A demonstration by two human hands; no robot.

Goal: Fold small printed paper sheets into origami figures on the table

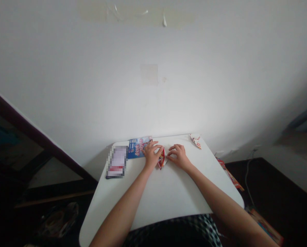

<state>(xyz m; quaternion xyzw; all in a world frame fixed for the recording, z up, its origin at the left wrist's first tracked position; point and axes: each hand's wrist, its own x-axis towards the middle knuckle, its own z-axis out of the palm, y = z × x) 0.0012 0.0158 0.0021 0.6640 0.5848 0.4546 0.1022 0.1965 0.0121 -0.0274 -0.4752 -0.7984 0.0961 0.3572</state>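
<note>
A small folded paper (pixel 161 160), printed in red, yellow and white, lies between my two hands on the white table (pixel 166 195). My left hand (pixel 151 153) grips its left side near the top, thumb and fingertips at the paper, while the other fingers reach over the corner of a blue printed booklet (pixel 138 148). At the right edge of the paper, my right hand (pixel 178 156) has thumb and index finger pinched together on it, its other fingers curled. The fingertips partly hide the folds.
A phone (pixel 117 161), its screen blurred out, lies left of the booklet. Another folded paper piece (pixel 195 140) sits at the table's far right corner. Behind the table rises a white wall (pixel 153 103). Colourful printed sheets (pixel 229 173) and a cable (pixel 249 178) are down at the right.
</note>
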